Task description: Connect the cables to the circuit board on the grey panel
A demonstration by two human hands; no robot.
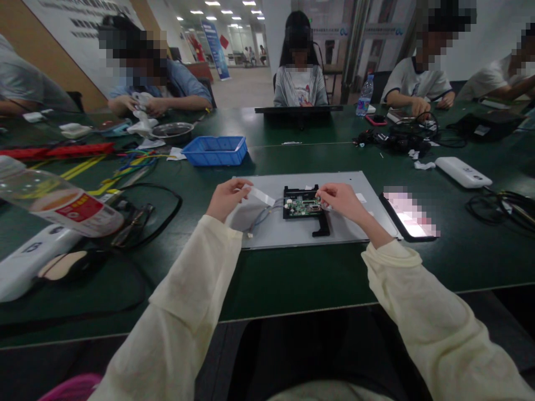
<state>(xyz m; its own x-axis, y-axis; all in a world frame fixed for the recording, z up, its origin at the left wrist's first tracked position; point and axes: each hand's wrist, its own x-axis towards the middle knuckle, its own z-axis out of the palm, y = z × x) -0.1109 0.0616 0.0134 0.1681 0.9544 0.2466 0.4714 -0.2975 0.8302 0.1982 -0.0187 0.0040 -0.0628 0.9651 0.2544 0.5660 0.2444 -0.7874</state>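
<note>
A green circuit board (301,206) sits in a black frame (321,225) on a flat grey panel (276,238). My left hand (228,196) pinches one end of a whitish translucent strip of tape (262,196), which stretches towards the board's left side. Thin grey-blue wires (262,214) run from the board's left edge across the panel, below the strip. At the board's right edge is my right hand (340,199), thumb and fingertips pinched together. Whatever lies between those fingertips is too small to make out.
Right of the panel lies a phone (412,214) with a lit screen. A blue plastic bin (216,150) stands beyond the panel to the left. On the left are a plastic bottle (79,209) and several cables (167,214). A monitor (298,110) and other people are across the table.
</note>
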